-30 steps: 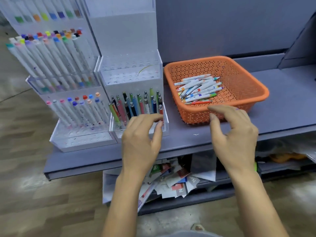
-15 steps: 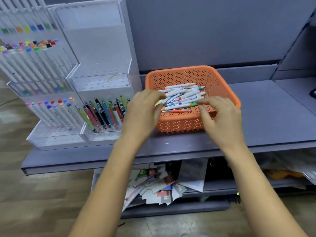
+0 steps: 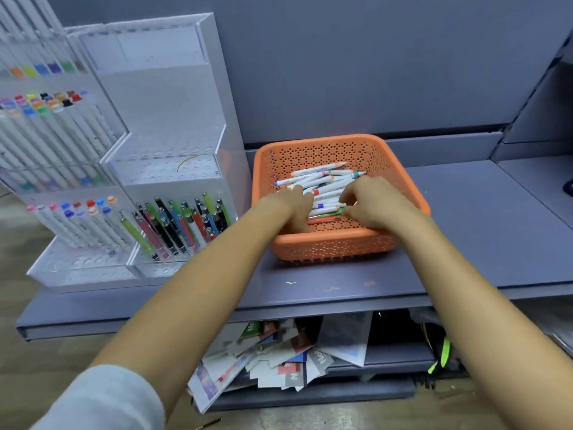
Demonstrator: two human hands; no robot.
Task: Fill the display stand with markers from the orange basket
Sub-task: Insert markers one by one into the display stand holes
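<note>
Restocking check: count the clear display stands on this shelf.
2. The left display stand, cut by the frame edge, holds white markers; the right display stand, beside the orange basket, holds pens. More may sit out of frame.

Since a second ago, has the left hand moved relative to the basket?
Yes: the left hand went from the display stand's front edge rightward into the orange basket, onto the markers.

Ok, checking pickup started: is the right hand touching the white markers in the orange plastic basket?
Touching. Head view: the right hand curls its fingers onto the white markers in the orange plastic basket.
</note>
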